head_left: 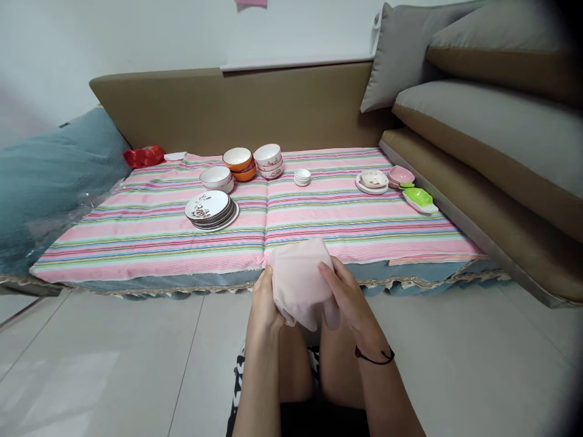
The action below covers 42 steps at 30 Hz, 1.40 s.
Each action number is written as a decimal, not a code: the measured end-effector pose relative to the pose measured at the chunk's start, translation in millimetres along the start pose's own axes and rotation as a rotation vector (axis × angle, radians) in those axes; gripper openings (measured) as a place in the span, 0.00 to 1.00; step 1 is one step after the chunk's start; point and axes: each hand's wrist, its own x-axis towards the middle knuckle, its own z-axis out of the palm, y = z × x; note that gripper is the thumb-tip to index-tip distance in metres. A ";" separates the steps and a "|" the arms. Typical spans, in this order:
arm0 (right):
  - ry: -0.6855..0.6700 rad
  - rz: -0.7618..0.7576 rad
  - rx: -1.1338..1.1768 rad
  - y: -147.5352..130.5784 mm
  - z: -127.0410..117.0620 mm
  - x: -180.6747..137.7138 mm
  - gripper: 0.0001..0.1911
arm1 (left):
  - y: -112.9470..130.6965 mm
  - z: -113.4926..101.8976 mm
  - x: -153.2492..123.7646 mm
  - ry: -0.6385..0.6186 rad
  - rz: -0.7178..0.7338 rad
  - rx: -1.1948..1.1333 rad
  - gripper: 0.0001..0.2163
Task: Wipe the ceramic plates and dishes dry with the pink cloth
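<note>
Both hands grip a pale pink cloth [300, 273] above my knees, just before the front edge of the sofa seat. My left hand [265, 300] is closed on the cloth's left side. On its right side, the fingers of my right hand [344, 291] press over the top, with the rest of the hand beside it. The cloth is bunched, with loose folds hanging below. Whether anything is wrapped inside is hidden. A stack of plates [212, 210] with dark rims sits beyond the cloth to the left.
A striped cover [319, 212] lies over the seat. Along it stand white bowls [217, 177], orange bowls [238, 160], patterned bowls [268, 159], small white dishes [302, 176], small plates [372, 181], a pink bowl [401, 176] and a green dish [419, 199]. Cushions [487, 115] pile at right.
</note>
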 end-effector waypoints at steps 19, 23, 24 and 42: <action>-0.020 0.006 0.025 -1.4 0.3 -2.1 0.16 | 0.1 -1.0 1.2 0.012 0.008 -0.020 0.16; -0.021 0.007 0.035 -0.5 0.9 -2.3 0.16 | 2.5 1.4 -1.5 0.052 0.019 -0.020 0.14; -0.017 0.006 0.032 -0.4 1.0 -2.3 0.16 | 3.3 2.2 -2.4 0.068 0.016 -0.019 0.14; 0.136 0.050 -0.018 17.6 0.1 1.9 0.18 | 12.8 1.0 -7.1 -0.161 -0.083 -0.003 0.15</action>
